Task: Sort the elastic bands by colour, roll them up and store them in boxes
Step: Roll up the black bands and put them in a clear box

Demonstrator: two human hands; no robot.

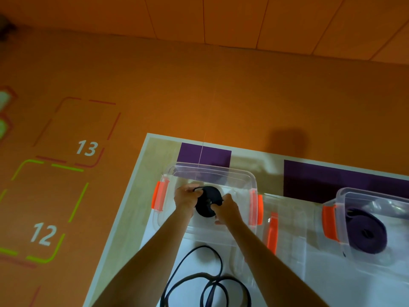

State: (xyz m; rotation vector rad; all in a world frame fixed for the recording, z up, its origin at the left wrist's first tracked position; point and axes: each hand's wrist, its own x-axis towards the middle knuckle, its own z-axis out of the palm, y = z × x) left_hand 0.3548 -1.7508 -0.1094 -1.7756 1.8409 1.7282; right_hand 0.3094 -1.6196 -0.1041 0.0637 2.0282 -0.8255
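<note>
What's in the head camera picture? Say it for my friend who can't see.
The left hand and right hand grip a black roll at a clear box with orange clips. A loose black band lies on the table nearby; a second box on the right holds a purple roll.

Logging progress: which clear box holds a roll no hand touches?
The right-hand clear plastic box with orange latches: a dark purple rolled band lies in it alone. At the left box, the left hand and right hand grip the black roll.
</note>
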